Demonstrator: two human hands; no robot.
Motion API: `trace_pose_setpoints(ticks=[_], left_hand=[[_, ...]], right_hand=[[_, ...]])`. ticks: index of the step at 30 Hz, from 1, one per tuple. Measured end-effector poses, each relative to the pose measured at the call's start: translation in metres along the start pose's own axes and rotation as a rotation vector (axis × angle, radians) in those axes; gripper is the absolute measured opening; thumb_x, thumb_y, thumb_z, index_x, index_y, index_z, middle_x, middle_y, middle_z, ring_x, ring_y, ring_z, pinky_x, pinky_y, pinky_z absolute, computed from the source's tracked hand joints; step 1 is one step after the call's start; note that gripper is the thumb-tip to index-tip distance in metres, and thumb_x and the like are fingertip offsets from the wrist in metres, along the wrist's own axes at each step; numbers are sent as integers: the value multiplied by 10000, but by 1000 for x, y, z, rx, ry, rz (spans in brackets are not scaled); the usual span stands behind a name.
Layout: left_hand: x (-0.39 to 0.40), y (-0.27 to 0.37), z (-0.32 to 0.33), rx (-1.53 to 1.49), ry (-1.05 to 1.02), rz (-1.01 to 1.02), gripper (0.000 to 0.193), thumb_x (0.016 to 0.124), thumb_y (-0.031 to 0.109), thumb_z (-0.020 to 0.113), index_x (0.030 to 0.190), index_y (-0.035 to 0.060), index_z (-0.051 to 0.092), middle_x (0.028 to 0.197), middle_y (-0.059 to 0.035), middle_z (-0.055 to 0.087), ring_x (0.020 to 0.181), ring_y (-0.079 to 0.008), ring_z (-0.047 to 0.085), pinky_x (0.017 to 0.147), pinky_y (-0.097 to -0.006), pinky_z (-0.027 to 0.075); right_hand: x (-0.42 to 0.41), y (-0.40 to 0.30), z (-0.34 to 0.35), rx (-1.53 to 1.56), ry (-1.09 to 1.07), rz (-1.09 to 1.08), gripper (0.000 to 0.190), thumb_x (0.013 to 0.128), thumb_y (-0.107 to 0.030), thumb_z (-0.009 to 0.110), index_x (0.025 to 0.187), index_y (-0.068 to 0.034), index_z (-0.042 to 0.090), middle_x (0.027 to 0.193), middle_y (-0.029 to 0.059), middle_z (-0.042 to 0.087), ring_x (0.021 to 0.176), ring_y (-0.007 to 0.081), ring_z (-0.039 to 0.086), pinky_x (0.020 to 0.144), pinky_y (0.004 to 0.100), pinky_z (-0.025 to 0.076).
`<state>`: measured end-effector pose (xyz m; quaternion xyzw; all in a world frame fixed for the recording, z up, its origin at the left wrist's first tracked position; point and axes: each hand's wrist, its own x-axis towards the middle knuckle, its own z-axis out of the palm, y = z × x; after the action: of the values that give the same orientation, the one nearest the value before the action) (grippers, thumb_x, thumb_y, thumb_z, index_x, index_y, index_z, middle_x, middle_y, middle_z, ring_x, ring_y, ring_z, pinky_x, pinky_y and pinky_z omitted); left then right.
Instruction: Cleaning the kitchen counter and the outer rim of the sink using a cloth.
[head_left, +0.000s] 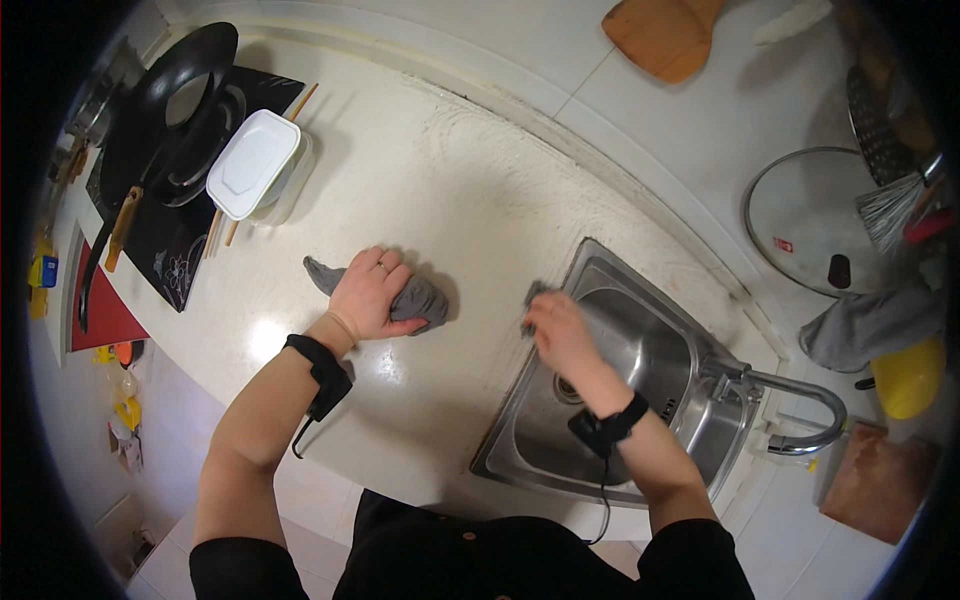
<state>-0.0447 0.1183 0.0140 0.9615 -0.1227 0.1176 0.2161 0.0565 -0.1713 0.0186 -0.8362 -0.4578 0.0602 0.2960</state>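
Note:
My left hand (373, 292) grips a bunched grey cloth (421, 301) on the pale countertop (457, 202), one end of the cloth trailing out to the left. My right hand (559, 330), blurred, is at the left rim of the stainless steel sink (637, 330). Its fingers are closed on a small dark scrubbing pad (535, 294), too blurred to name its material, which lies against the countertop beside the sink. Faint streaks mark the surface around the pad. Each wrist wears a black strap with a small box and a cable.
A lidded plastic container (253, 165) rests over wooden chopsticks beside the black cooktop (187, 262), where a black wok (180, 82) stands. A chrome faucet (806, 397) rises at the sink's right. On the wall hang a wooden spatula (664, 37), a glass lid (810, 217) and a grey cloth (870, 326).

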Motion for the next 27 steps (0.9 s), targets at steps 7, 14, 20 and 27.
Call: trace_pose_setpoints(ticks=[7, 14, 20, 27], left_hand=[[8, 3, 0, 2, -14, 8, 546, 536, 407, 704, 899, 40, 527, 919, -116, 494, 857, -313, 459, 784, -387, 385], [6, 4, -1, 5, -19, 4, 555, 524, 389, 711, 922, 47, 530, 937, -112, 503, 860, -310, 467, 789, -390, 385], [10, 8, -1, 30, -37, -16, 557, 520, 390, 710, 922, 48, 529, 940, -121, 503, 855, -321, 465, 782, -400, 389], [5, 3, 3, 73, -43, 21, 560, 501, 410, 689, 872, 26, 518, 883, -149, 484, 821, -353, 442, 753, -426, 370]], right_hand=[[66, 95, -36, -239, 249, 198, 153, 615, 67, 510, 716, -13, 592, 792, 143, 561, 838, 332, 524, 700, 401, 450], [-39, 158, -96, -461, 257, 489, 139, 614, 2, 547, 729, -29, 620, 770, 162, 574, 776, 345, 554, 696, 408, 456], [47, 100, -41, -392, 302, 246, 95, 690, -83, 560, 688, 11, 579, 759, 186, 539, 808, 341, 517, 744, 429, 428], [-1, 142, -65, -283, 382, 443, 34, 666, -27, 543, 655, -18, 573, 758, 170, 551, 760, 357, 535, 696, 429, 442]])
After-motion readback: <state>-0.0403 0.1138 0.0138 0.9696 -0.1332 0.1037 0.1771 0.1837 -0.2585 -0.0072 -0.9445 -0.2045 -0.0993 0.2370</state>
